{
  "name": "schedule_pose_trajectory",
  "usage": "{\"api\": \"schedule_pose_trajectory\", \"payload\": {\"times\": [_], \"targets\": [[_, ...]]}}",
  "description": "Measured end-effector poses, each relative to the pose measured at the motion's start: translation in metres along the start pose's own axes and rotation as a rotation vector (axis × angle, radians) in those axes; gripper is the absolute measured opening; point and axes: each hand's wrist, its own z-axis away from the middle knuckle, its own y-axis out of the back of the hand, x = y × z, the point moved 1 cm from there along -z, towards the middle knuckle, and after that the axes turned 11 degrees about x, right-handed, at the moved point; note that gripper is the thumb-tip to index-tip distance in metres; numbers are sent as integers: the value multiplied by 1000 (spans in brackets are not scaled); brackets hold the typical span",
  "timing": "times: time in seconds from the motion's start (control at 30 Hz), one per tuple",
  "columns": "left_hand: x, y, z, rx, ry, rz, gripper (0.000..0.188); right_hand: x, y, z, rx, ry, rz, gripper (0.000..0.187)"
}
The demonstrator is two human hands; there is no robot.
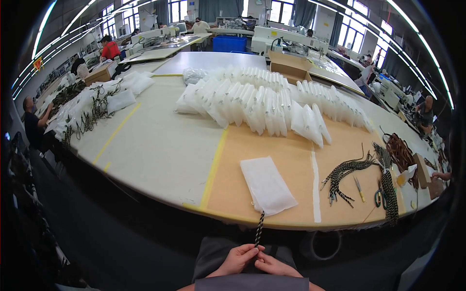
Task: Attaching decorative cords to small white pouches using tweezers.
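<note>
Strip lights (pixel 403 15) burn overhead as a person in a red shirt (pixel 110 49) appears at left and another in a pale top (pixel 200 27) farther back, near a blue bin (pixel 229 43). Tall windows (pixel 283 11) and dark curtains (pixel 225 8) span the background; an open cardboard box (pixel 290 61) stands toward the far side of a large table (pixel 160 140), with brown straps (pixel 400 150) heaped near its right end

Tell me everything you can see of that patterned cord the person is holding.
The patterned cord is slim, dark with pale flecks, and looks like braided textile. Its upper end meets the near edge of a white pouch; how they join is unclear. It runs fairly straight past the edge of the table to the left hand, whose fingertips pinch it. The right hand is close beside, and the lower end is hidden.
</note>
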Motion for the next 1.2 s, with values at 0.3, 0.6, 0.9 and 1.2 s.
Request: {"api": "schedule_pose_trajectory", "payload": {"times": [0.3,0.6,0.9,1.2], "targets": [[4,19,6,80,-290,-490,26,-124,63,46,278,5,544,22],[9,13,8,-3,-38,-214,28,-212,87,-62,675,905,1099,26],[11,13,-4,57,-31,-148,29,-109,49,-12,574,31,285,22],[3,16,4,130,-118,-186,15,-89,0,-27,553,-41,105,20]]}}
